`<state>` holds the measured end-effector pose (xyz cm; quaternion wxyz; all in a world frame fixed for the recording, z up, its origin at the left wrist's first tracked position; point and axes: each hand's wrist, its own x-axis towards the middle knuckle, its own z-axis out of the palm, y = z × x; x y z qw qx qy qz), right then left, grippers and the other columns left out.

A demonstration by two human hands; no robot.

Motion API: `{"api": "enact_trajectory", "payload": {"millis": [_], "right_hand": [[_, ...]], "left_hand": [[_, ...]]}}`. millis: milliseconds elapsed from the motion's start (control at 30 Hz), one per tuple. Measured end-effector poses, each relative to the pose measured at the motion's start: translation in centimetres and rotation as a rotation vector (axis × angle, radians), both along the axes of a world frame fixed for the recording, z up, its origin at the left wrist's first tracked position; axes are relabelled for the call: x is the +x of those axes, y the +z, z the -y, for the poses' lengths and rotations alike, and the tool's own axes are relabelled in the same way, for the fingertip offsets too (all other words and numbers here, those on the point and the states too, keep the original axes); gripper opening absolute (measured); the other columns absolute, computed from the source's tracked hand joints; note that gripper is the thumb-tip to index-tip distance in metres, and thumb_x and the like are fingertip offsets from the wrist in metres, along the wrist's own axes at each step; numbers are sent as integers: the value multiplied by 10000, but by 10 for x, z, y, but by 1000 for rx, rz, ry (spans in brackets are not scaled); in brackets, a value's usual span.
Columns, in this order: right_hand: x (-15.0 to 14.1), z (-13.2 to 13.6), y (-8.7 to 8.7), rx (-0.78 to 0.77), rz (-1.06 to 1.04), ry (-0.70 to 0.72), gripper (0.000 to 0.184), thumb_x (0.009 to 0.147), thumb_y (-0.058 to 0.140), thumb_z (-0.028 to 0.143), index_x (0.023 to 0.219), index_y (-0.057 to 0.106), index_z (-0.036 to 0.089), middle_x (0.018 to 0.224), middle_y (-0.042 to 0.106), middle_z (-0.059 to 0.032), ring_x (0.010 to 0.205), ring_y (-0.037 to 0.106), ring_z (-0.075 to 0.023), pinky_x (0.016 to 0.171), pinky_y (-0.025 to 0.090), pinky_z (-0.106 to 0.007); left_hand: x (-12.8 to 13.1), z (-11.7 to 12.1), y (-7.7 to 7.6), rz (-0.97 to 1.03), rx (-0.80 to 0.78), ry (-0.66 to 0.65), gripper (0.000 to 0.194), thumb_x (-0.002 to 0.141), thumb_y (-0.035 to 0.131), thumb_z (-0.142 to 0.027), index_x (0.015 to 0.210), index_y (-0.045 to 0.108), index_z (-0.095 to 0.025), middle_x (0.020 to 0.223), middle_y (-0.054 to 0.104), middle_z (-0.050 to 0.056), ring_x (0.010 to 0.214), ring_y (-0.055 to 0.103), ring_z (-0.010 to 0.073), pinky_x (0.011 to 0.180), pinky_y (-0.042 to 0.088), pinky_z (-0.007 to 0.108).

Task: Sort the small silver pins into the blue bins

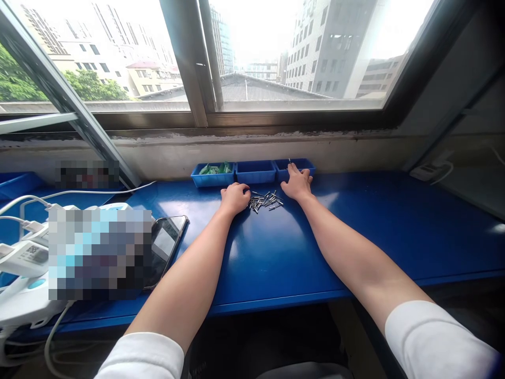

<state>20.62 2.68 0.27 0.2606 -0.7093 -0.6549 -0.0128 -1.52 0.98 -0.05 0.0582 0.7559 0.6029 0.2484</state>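
A loose pile of small metal rivets (261, 201), thin-stemmed like blind rivets, lies on the blue table (272, 258). At the pile's left edge rests my left hand (235, 198), fingers curled in; what they hold, if anything, is hidden. My right hand (298, 184) reaches over the front wall of the right blue bin (310, 167). A thin rivet (289, 161) sticks up at its pinched fingertips. Left of that bin stand the middle blue bin (255, 176) and the left blue bin (213, 181), which contains green-and-clear plastic packets (215, 169).
A phone (168, 242) lies on the table's left side, beside a blurred-out patch. White chargers and cables (29, 258) crowd the left edge. Slanted metal frame legs (84, 121) rise at the left. Behind the bins run a wall (165, 150) and a window.
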Motion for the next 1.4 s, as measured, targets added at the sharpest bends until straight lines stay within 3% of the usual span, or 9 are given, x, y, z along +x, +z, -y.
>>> {"api": "enact_trajectory", "payload": {"millis": [133,200,300,367,433,667,1100,1267,1400], "right_hand": [[-1,1,-1,80,-24,23,691,749,552,328,1412,379,238,1537,228,-75,1144,366,-364,906,363,-542],[-6,2,-1,177,-38,75,589,768,552,316,1347,480,233,1496,307,-95,1158,377,-353,923,367,-523],[-18,4,-2,261,-72,237,298,803,532,286,1032,702,200,1160,617,-102,1067,483,-286,931,398,-433],[-28,5,-3,208,-110,355,212,798,551,283,826,740,191,893,689,-70,910,565,-227,879,435,-358],[-36,5,-4,131,-161,419,186,778,588,293,771,748,197,822,707,-44,825,605,-192,812,457,-299],[-45,1,-6,-95,-238,408,146,708,664,302,731,762,196,755,729,-41,756,655,-178,704,467,-247],[-54,3,-13,-63,-73,361,229,833,527,265,722,699,163,941,652,-151,966,557,-291,838,424,-397],[-54,8,-11,-10,-35,398,248,889,435,270,816,649,168,955,614,-113,945,513,-241,867,397,-372],[-52,14,-8,46,-68,445,228,905,404,282,831,594,181,932,606,-84,919,484,-228,855,390,-367]], "left_hand": [[0,1,2,-2,-11,-4,324,840,418,-312,1006,690,-251,1104,647,61,1090,546,275,943,358,428],[0,1,1,1,-10,-7,327,843,410,-313,1000,690,-252,1100,648,62,1089,546,274,939,359,432],[0,-1,0,3,-2,-9,326,842,409,-316,997,689,-252,1095,651,60,1084,548,271,933,359,436],[0,-2,-2,1,8,-9,324,841,412,-321,997,687,-254,1092,652,59,1085,546,269,934,357,436],[0,-3,-2,-3,11,-5,321,839,415,-327,992,688,-255,1086,654,59,1083,546,267,931,359,436],[0,-4,-3,-11,-1,8,312,839,417,-347,946,697,-258,1069,660,60,1077,541,264,907,370,419],[1,-3,-3,29,-1,14,297,856,432,-349,966,695,-266,1089,663,52,1095,539,266,929,359,408],[2,2,0,109,99,-122,261,861,479,-351,1019,670,-267,1092,670,15,1079,560,221,955,342,372],[2,4,3,114,149,-172,207,863,504,-331,929,682,-247,1011,693,12,1015,587,203,953,325,363]]}}
